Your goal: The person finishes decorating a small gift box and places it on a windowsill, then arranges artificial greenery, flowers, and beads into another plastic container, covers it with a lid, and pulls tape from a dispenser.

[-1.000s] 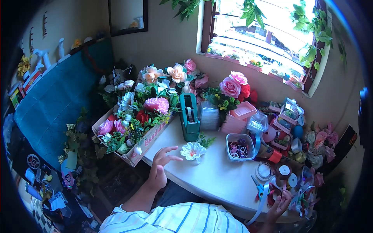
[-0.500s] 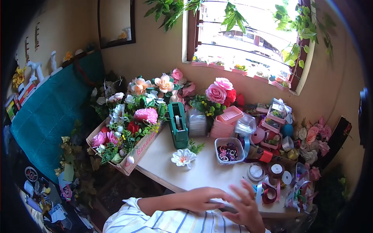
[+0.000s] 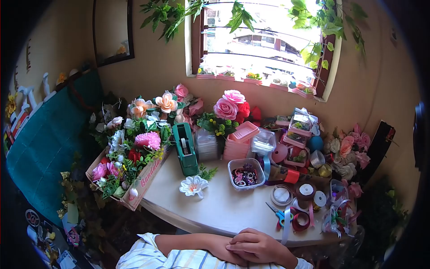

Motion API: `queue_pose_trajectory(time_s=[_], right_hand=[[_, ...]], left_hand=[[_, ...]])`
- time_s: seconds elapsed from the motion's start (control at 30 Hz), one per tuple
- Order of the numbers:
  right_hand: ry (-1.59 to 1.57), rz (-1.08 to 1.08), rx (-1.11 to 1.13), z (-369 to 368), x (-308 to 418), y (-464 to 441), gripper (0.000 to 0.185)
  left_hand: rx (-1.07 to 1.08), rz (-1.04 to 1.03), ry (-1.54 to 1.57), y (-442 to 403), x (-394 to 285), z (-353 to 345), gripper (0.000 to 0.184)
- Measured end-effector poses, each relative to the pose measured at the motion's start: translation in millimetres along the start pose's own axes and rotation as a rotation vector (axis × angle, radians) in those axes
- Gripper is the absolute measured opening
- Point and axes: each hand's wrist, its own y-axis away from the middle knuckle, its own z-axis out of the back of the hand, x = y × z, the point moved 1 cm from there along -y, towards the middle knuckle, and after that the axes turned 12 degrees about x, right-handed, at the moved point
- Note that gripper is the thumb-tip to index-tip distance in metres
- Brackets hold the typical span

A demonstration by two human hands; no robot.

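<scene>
At the table's near edge, my right hand (image 3: 257,246) lies across my left wrist, its fingers together and curled over it. My left forearm (image 3: 197,243) reaches in from the left; its hand is hidden under the right one, so its fingers do not show. On the table (image 3: 210,217) beyond them lies a white artificial flower (image 3: 194,186) beside a green sprig (image 3: 208,172). A clear tub (image 3: 246,175) holds small dark and pink beaded pieces. Nearest to my right hand are blue-handled scissors (image 3: 282,217) and a pale ribbon (image 3: 286,226).
A green tape dispenser (image 3: 185,152) stands beside a cardboard box (image 3: 143,184) of artificial flowers. Pink trays (image 3: 237,148) and clear lids (image 3: 207,145) are stacked behind the tub. Ribbon spools (image 3: 306,192) and a ribbon-filled container (image 3: 336,219) occupy the right side.
My right hand was raised with fingers spread and blurred; it has come down onto my left wrist. The view has shifted, so the table things appear further left, and the scissors show now.
</scene>
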Motion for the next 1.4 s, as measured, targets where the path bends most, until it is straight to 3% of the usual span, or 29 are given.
queue_pose_trajectory(time_s=[0.1,0.27,0.33,0.43,0.53,0.7,0.77,0.9,1.13,1.23,1.3,1.33,1.4], right_hand=[[-0.049,0.093,-0.071,-6.1,-13.4,7.9,0.028],[-0.056,0.038,0.009,-6.2,-9.4,-1.3,0.031],[-0.015,0.058,0.07,-8.6,-10.7,-3.9,0.034],[0.066,0.036,0.114,-15.6,-18.0,0.4,0.036],[0.071,0.078,0.031,-18.5,-20.0,-2.2,0.03],[0.045,0.0,0.069,-16.2,-13.4,-9.3,0.026],[-0.011,0.016,0.009,-17.0,-17.4,-7.2,0.027],[-0.091,-0.026,-0.053,-17.0,-16.2,-9.0,0.028],[-0.023,-0.025,0.098,-11.4,-25.4,-14.0,0.028],[0.075,-0.09,0.222,6.2,-30.4,-17.0,0.027],[0.234,-0.269,0.506,35.3,-33.6,-26.0,0.03],[0.303,-0.365,0.558,53.1,-33.7,-32.7,0.036],[0.517,-0.464,0.482,84.8,-51.1,-52.7,0.04]], left_hand=[[0.006,-0.125,-0.042,-3.8,-0.5,-1.0,0.04],[-0.002,0.007,0.086,-1.4,-1.4,-5.5,0.039],[0.048,0.103,0.099,1.9,-5.9,-5.8,0.048],[-0.012,0.09,-0.016,-2.7,26.8,-1.5,0.044],[0.014,0.185,0.0,9.4,-3.7,0.6,0.05],[0.058,0.164,0.085,10.5,-2.3,2.4,0.056],[0.072,0.247,0.07,10.2,-6.4,2.2,0.056],[0.03,0.177,0.045,9.7,-1.6,-2.1,0.059],[0.112,0.308,0.073,16.7,-3.8,2.6,0.066],[0.02,0.248,0.073,21.5,-2.2,0.3,0.063],[-0.18,-0.036,0.093,22.7,15.2,0.5,0.057],[-0.263,-0.067,0.081,27.4,25.1,0.8,0.051],[-0.329,-0.055,0.105,36.2,26.2,4.7,0.046]])
